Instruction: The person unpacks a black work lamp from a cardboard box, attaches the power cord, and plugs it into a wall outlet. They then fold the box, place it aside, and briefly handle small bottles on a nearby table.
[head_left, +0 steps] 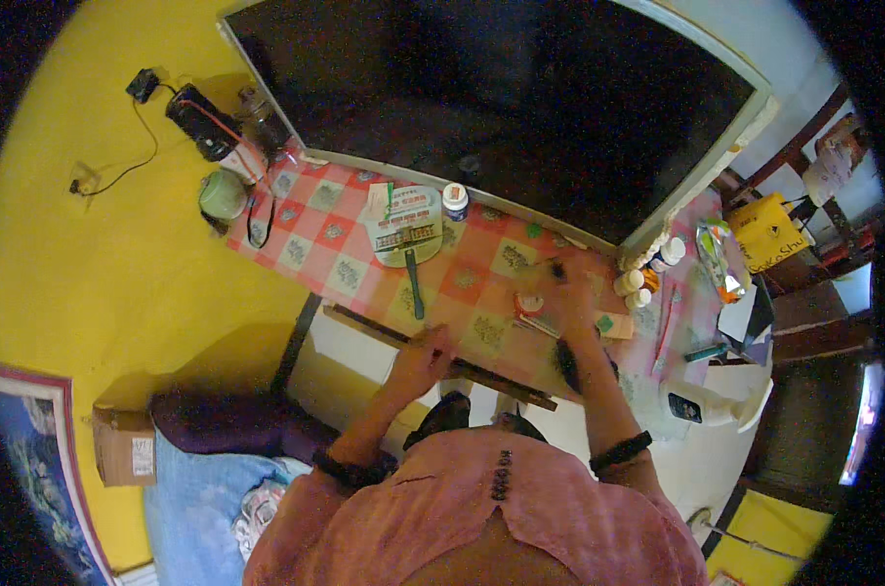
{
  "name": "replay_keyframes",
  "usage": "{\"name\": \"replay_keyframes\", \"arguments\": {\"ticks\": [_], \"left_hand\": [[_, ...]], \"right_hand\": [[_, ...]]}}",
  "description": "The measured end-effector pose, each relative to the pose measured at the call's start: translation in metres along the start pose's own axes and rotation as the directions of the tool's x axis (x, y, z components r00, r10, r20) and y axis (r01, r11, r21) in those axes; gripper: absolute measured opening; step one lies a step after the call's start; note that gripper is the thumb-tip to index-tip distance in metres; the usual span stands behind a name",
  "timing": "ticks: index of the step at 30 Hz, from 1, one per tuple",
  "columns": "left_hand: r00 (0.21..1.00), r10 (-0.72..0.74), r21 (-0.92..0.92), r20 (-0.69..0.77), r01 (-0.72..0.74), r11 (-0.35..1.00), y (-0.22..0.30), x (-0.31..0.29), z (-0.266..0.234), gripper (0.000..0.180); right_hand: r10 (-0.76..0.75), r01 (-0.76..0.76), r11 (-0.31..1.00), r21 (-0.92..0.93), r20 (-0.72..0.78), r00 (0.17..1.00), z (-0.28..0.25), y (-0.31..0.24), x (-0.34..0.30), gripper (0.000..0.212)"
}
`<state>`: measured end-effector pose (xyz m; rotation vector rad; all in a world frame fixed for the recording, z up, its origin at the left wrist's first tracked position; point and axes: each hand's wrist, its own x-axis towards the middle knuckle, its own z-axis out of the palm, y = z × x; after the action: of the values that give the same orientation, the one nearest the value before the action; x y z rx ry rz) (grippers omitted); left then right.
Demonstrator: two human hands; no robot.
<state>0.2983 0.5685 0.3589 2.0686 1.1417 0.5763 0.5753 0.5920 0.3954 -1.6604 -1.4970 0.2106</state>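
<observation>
My left hand (421,358) is at the front edge of the table, next to a brown wooden strip (491,379). Its fingers are curled, and whatever they hold is hidden. Farther right, my right hand (577,283) reaches over the checked cloth, with a small dark object (557,269) at its fingertips, too blurred to name. Near that hand lie a small round red-and-white container (528,305) and a small orange-brown packet (614,325). A hand fan (415,278) with a dark green handle lies beyond my left hand.
A large dark screen (501,98) stands along the back of the red-and-white checked tablecloth (345,230). A white jar (455,200) is before it; several small bottles (638,297) stand right. Also right are a pink stick (667,332), dark green tube (706,352) and yellow bag (766,232).
</observation>
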Motion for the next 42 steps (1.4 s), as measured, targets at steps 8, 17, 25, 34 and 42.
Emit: {"name": "replay_keyframes", "arguments": {"ticks": [8, 17, 25, 34, 42], "left_hand": [[0.998, 0.060, -0.039, -0.001, -0.060, 0.997, -0.013, 0.069, -0.041, 0.043], [0.988, 0.156, -0.102, 0.013, -0.154, 0.983, -0.033, 0.069, -0.037, 0.042], [1.000, 0.000, -0.160, 0.009, 0.001, 0.987, -0.026, 0.058, -0.041, 0.040], [1.000, 0.000, -0.120, -0.025, -0.004, 0.993, 0.000, 0.038, -0.022, 0.036], [0.993, -0.120, -0.163, -0.023, 0.114, 0.980, 0.021, 0.016, -0.011, 0.037]], "right_hand": [[0.139, -0.141, 0.990, -0.017, 0.317, 0.938, 0.078, -0.053, -0.011, 0.048], [0.313, -0.305, 0.949, -0.081, 0.114, 0.943, 0.028, -0.005, -0.022, 0.058], [0.503, -0.567, 0.705, -0.425, -0.264, 0.823, -0.081, 0.083, -0.011, 0.053], [0.592, -0.651, 0.525, -0.548, -0.314, 0.742, -0.055, 0.112, 0.007, 0.064], [0.575, -0.507, 0.683, -0.526, -0.041, 0.817, -0.084, 0.138, 0.010, 0.057]]}}
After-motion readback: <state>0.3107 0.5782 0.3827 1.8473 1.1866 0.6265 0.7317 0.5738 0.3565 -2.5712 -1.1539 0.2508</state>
